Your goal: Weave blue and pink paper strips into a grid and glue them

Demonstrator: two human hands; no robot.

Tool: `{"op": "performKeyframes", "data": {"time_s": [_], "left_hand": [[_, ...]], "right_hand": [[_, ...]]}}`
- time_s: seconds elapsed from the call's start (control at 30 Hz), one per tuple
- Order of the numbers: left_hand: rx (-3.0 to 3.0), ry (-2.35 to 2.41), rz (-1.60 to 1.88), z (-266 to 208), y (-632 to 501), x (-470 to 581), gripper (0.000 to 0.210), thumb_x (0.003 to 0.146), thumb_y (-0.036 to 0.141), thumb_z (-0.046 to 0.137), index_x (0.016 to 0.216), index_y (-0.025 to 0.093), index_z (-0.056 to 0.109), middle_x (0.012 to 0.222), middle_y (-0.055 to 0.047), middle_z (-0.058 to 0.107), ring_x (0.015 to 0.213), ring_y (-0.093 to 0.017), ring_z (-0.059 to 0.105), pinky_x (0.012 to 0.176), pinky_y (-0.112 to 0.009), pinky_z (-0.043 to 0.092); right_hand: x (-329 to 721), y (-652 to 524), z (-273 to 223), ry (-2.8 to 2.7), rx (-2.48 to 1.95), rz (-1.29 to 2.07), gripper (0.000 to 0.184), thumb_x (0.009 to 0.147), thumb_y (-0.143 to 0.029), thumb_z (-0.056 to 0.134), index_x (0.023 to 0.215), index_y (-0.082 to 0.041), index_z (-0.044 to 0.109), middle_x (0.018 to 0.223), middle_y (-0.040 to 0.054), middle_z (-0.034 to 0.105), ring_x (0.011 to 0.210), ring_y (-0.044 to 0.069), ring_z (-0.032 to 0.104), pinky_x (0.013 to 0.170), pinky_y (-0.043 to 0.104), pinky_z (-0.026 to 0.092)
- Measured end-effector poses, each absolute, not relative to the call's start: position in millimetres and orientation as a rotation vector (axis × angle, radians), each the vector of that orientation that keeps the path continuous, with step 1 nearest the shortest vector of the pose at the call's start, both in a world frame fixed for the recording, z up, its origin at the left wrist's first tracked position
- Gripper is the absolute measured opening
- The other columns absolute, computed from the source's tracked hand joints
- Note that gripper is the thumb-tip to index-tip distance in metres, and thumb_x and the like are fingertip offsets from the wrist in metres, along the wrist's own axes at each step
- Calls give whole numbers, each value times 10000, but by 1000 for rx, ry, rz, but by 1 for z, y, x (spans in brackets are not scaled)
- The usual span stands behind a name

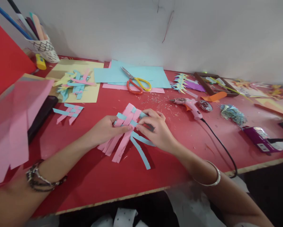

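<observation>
Between my two hands is a woven piece of pink and blue paper strips (125, 121), its pink tails fanning toward me. My left hand (108, 129) grips its left side, the thumb lying across the front. With thumb and fingers, my right hand (154, 126) pinches its right edge, where the blue strips come out. Two loose blue strips (141, 153) curve down and to the right below that hand. A smaller woven piece (72, 111) in the same colours lies on the red table to the left.
Scissors (134, 82) rest on blue sheets (155, 73) at the back. A pink glue gun (188, 105) trails its black cord on the right, near a purple power strip (262, 138). Pink sheets (20, 119) lie at left, a pen cup (45, 49) behind. Paper scraps sit on a yellow sheet (94, 94).
</observation>
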State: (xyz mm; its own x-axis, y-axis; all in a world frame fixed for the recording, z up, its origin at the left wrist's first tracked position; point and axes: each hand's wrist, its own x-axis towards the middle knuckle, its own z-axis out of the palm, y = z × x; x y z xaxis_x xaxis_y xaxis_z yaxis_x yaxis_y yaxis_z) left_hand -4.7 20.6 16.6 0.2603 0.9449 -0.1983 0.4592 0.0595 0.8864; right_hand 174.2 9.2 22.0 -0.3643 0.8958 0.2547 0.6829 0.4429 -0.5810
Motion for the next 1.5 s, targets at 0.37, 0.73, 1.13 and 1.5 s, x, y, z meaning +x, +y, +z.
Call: {"op": "performKeyframes", "data": {"time_s": [0.37,0.73,1.13,1.5], "left_hand": [[1452,1254,676,14,21,-7,249,642,416,638,578,179,598,489,61,514,444,-81,437,405,-173,328],[1466,1201,696,9,23,-9,239,652,419,634,745,202,674,598,29,624,525,-120,550,456,-190,425],[1494,1223,689,9,23,-8,250,644,421,630,736,190,657,616,22,632,539,-126,558,454,-195,430],[1525,1204,679,8,23,-8,254,645,434,621,705,190,654,671,14,662,604,-147,592,507,-210,463]], "right_hand": [[176,11,23,-2093,-1317,536,136,794,-197,547,666,-196,590,925,11,564,923,164,524,910,425,243],[177,14,22,-2015,-1264,679,162,797,-199,521,645,-183,575,906,21,559,832,136,530,781,339,346],[177,14,22,-1975,-1228,715,168,804,-201,503,650,-182,568,835,8,583,741,110,526,725,299,346],[180,16,18,-2098,-1232,685,200,832,-302,499,712,-199,621,828,16,592,774,125,527,726,300,345]]}}
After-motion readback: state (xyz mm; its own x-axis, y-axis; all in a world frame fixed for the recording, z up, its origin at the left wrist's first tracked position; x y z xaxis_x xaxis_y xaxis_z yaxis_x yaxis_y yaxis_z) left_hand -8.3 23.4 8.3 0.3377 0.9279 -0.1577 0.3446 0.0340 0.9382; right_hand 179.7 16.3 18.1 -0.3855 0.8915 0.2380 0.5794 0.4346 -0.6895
